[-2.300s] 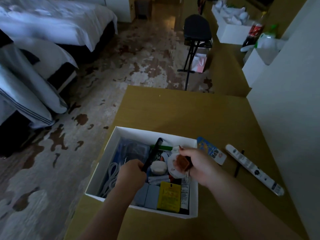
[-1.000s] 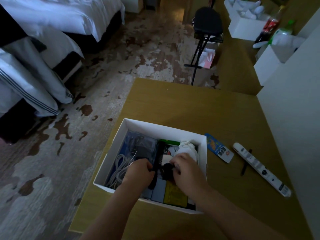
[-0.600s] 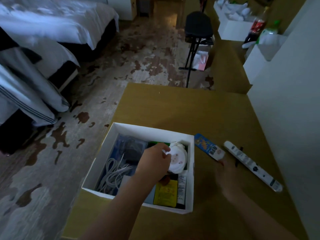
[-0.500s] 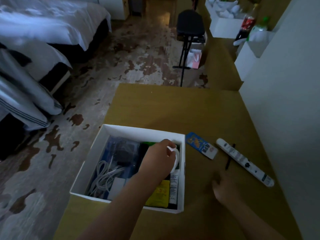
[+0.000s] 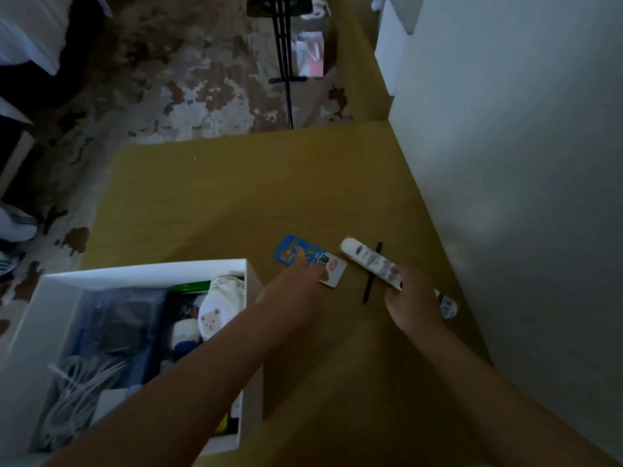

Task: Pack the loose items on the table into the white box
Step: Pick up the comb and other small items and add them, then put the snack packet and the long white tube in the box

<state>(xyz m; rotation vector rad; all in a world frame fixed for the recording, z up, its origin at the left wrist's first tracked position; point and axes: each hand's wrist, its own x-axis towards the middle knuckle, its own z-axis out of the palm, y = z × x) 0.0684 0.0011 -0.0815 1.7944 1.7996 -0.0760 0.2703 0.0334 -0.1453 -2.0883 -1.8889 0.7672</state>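
Blue packet (image 5: 296,252) and white tube (image 5: 365,259) lie beside the white box (image 5: 145,269).

White box (image 5: 145,270) cut off at left, white tube (image 5: 364,257) middle under right hand (image 5: 410,305)

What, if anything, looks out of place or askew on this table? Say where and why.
Nothing looks spilled or damaged. One oddity: right of the white box, a thin black stick lies crossed with the long white tube rather than beside it. Both, and the blue packet, sit outside the box.

Dim, soft, perhaps motion-blurred; edges bend wide-angle.
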